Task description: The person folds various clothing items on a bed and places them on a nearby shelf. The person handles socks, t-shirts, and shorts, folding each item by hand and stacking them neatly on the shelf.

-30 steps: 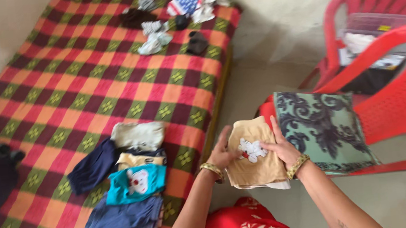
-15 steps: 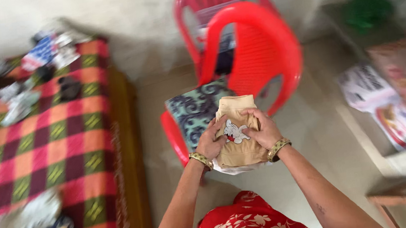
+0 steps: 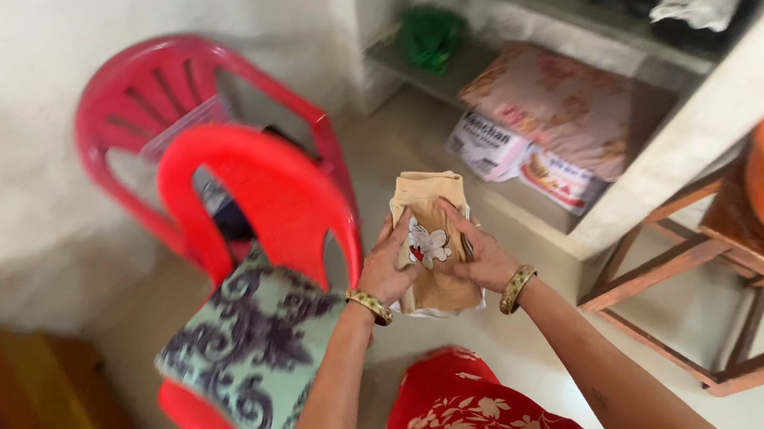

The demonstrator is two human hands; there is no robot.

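1. Two sets of fingers are closed on the folded tan cloth with a flower patch: left hand on its left edge, right hand on its right.
2. The step looks like carrying the folded piece; setting it down calls for a steady, level grip.
3. The cloth is in the air, right of the red chair and its patterned cushion, with the shelf beyond.

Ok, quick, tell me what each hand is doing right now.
Left hand: closed on the left edge of the folded tan cloth.
Right hand: closed on the right edge of the same cloth.
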